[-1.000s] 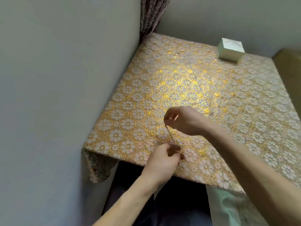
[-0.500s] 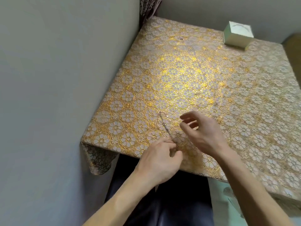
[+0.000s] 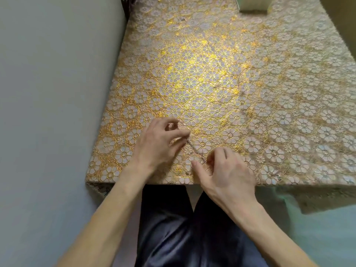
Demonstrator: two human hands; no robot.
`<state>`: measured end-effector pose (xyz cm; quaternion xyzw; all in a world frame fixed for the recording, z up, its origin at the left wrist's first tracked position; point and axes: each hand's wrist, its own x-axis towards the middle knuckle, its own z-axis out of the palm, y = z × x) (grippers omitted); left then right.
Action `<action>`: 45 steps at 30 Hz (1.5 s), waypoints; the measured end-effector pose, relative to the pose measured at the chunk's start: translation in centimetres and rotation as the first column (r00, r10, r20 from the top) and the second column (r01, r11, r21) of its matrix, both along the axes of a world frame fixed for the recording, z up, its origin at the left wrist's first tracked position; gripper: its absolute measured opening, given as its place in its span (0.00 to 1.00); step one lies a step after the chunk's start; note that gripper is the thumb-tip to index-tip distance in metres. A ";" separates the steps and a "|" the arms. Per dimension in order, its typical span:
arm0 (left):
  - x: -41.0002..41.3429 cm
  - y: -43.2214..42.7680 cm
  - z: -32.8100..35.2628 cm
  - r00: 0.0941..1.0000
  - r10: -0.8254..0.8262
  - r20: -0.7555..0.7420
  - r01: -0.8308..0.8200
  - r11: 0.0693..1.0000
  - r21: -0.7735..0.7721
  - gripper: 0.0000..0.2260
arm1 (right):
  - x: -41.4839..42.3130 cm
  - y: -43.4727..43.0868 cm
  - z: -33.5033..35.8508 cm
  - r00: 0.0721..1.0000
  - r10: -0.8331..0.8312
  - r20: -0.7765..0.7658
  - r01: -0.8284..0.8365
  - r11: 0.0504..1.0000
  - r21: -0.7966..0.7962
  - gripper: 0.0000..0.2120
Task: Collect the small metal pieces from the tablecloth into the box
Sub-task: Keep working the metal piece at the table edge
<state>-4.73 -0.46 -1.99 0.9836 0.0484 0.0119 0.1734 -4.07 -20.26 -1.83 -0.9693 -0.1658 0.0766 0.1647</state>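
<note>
Both hands have swapped ends since a moment ago: the right hand [image 3: 227, 170] now sits nearest, fingers curled over the near end of the thin metal strand [image 3: 195, 151] (whether it truly grips, I cannot tell), while the left hand [image 3: 158, 143] pinches the far end. It lies slantwise on the embossed, gold flower-patterned tablecloth [image 3: 212, 74]. Farthest off, the pale box [image 3: 252, 5] is cut by the frame edge.

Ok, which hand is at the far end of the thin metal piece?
The left hand: its fingertips are at the far end of the thin metal piece; the right hand is at the near end.
</note>
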 end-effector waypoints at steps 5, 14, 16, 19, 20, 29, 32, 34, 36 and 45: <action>-0.4 0.1 -1.1 0.987 -0.034 0.157 0.031 0.999 0.018 0.14 | -0.1 1.3 1.0 0.995 0.001 -0.104 -0.009 0.997 -0.081 0.22; -1.2 -1.2 0.6 0.984 0.069 0.166 -0.002 0.927 -0.374 0.05 | 0.9 0.9 -0.5 0.997 0.073 -0.016 -0.069 0.980 0.185 0.23; -1.3 -1.6 1.8 0.987 0.043 0.152 0.025 0.909 -0.416 0.03 | 1.2 1.3 -0.7 0.992 0.127 0.002 -0.124 0.958 0.258 0.23; -1.5 -1.7 3.1 0.993 0.044 0.113 0.013 0.886 -0.463 0.02 | 1.7 1.7 -0.9 0.978 0.205 -0.032 -0.182 0.923 0.338 0.15; -1.7 -1.7 3.5 0.993 0.054 0.103 0.001 0.879 -0.477 0.02 | 1.8 1.6 -0.8 0.971 0.230 -0.057 -0.191 0.902 0.386 0.14; -2.5 -1.2 1.8 0.987 0.008 0.159 0.048 0.937 -0.347 0.11 | 3.6 -3.1 0.5 0.948 0.269 -0.171 -0.164 0.871 0.463 0.12; -3.0 -1.9 -0.1 0.971 -0.014 0.239 0.091 0.945 -0.313 0.14 | 4.1 -4.3 0.1 0.958 0.281 -0.057 -0.239 0.894 0.378 0.09; -3.3 -2.5 -1.1 0.957 0.006 0.291 0.085 0.950 -0.300 0.14 | 4.3 -4.8 -0.3 0.953 0.303 0.009 -0.290 0.902 0.320 0.09; -3.7 -3.2 -1.9 0.945 0.047 0.325 0.056 0.952 -0.302 0.13 | 4.3 -5.0 -0.7 0.953 0.300 0.047 -0.300 0.906 0.298 0.12; -4.7 -4.6 -2.7 0.931 0.250 0.264 -0.096 0.869 -0.485 0.10 | 2.7 -2.8 0.2 0.969 0.233 0.087 -0.248 0.881 0.402 0.08</action>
